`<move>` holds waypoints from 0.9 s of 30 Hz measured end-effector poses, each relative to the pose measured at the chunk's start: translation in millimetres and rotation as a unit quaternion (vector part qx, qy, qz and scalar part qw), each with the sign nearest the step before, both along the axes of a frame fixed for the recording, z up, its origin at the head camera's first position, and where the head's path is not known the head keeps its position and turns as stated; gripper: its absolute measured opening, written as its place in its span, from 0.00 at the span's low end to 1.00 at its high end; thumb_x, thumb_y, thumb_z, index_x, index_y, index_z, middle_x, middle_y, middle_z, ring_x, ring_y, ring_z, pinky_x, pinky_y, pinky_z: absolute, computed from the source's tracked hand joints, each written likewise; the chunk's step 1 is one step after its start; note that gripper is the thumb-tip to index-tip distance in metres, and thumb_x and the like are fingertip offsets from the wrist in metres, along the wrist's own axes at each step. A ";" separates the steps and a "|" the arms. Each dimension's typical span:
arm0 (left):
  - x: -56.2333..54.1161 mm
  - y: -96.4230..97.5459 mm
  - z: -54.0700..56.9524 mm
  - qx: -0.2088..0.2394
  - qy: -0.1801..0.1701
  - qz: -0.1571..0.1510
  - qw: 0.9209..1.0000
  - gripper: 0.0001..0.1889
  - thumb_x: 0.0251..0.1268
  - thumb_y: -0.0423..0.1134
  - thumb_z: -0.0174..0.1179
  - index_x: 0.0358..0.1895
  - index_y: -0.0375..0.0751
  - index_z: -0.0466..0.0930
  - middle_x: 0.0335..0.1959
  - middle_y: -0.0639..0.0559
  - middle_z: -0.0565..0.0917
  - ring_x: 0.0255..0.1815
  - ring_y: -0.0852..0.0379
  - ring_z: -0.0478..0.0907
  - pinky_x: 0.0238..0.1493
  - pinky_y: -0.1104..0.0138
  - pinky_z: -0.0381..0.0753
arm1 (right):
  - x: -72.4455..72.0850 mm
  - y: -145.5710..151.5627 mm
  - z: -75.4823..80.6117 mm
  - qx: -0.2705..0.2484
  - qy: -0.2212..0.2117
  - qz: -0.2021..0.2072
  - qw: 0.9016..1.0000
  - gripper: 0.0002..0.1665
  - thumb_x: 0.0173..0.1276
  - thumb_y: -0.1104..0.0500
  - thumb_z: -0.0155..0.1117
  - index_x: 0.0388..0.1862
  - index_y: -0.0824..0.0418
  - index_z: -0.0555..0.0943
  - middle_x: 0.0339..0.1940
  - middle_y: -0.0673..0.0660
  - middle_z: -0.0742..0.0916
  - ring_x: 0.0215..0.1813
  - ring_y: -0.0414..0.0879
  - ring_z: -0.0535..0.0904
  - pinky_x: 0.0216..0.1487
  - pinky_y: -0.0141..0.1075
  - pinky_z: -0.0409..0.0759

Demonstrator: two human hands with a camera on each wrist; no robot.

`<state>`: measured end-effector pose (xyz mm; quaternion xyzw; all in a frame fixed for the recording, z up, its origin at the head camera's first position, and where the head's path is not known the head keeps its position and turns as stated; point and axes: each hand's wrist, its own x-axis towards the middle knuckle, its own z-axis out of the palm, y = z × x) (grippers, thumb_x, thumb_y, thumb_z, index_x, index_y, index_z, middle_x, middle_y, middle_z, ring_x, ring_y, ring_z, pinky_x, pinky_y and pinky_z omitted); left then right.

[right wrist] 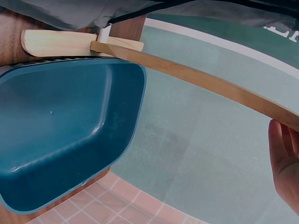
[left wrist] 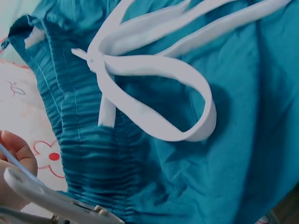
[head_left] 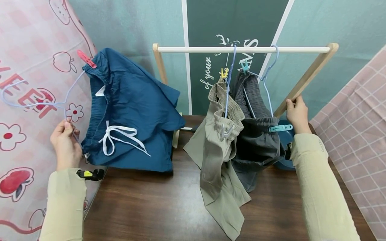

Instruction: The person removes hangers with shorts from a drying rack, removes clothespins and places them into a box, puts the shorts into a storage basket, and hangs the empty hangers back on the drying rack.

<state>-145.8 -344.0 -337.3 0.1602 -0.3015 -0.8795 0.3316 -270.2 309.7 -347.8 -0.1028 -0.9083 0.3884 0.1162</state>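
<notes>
In the head view, your left hand (head_left: 67,144) is pinching the wire of a pale blue hanger (head_left: 55,104) between thumb and fingers. A pair of blue shorts (head_left: 135,100) is hanging from it, left of the rack (head_left: 160,63). A pink clip (head_left: 86,59) is gripping the far end of the waistband, and a white drawstring (head_left: 120,127) is lying tied in a bow on the front. Your right hand (head_left: 298,113) is gripping the wooden post (head_left: 310,76) at the rack's right side. Between your hands, beige pants (head_left: 215,160) and dark grey shorts (head_left: 256,140) are hanging side by side from the white bar (head_left: 193,50), each on a hanger. A teal clip (head_left: 280,128) is biting the near end of the grey waistband.

In the left wrist view, the blue shorts and their bow are filling most of the picture. Your fingers are showing at the left edge, holding the wire, and a pale clip (left wrist: 51,196) is sitting just beside them.

In the right wrist view, your fingers are touching the post at the right edge. A blue basin (right wrist: 70,121) is standing just beside the rack's wooden foot (right wrist: 56,43), and grey cloth is hanging across the top.
</notes>
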 end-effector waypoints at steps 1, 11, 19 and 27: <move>-1.1 0.4 2.2 -0.004 0.000 0.007 1.000 0.05 0.63 0.25 0.55 0.34 0.22 0.77 0.22 0.44 0.74 0.21 0.55 0.67 0.20 0.70 0.70 | -0.2 0.1 -0.4 0.000 0.000 0.000 1.000 0.32 0.78 0.48 0.30 0.66 0.73 0.57 0.62 0.77 0.69 0.64 0.72 0.68 0.58 0.60 0.69; -14.6 11.3 27.6 -0.087 0.027 0.039 0.995 0.05 0.60 0.24 0.58 0.33 0.22 0.80 0.23 0.45 0.75 0.22 0.56 0.65 0.24 0.73 0.70 | -0.4 1.0 -2.1 0.003 -0.002 -0.002 1.000 0.32 0.78 0.48 0.29 0.65 0.73 0.57 0.62 0.77 0.70 0.63 0.71 0.69 0.56 0.59 0.69; -18.5 20.9 14.6 -0.248 -0.028 0.030 0.968 0.11 0.62 0.23 0.57 0.25 0.37 0.85 0.23 0.54 0.83 0.23 0.61 0.67 0.27 0.78 0.68 | 0.0 1.0 -2.9 -0.010 -0.001 0.005 1.000 0.32 0.78 0.47 0.29 0.67 0.73 0.57 0.64 0.77 0.69 0.65 0.72 0.68 0.60 0.61 0.69; -15.0 22.2 1.0 -0.296 -0.071 -0.005 0.953 0.13 0.66 0.27 0.53 0.27 0.44 0.83 0.26 0.57 0.80 0.26 0.61 0.66 0.32 0.79 0.68 | -0.6 1.3 -0.9 -0.012 0.000 0.005 1.000 0.32 0.78 0.47 0.30 0.66 0.72 0.57 0.64 0.77 0.68 0.65 0.72 0.67 0.61 0.62 0.68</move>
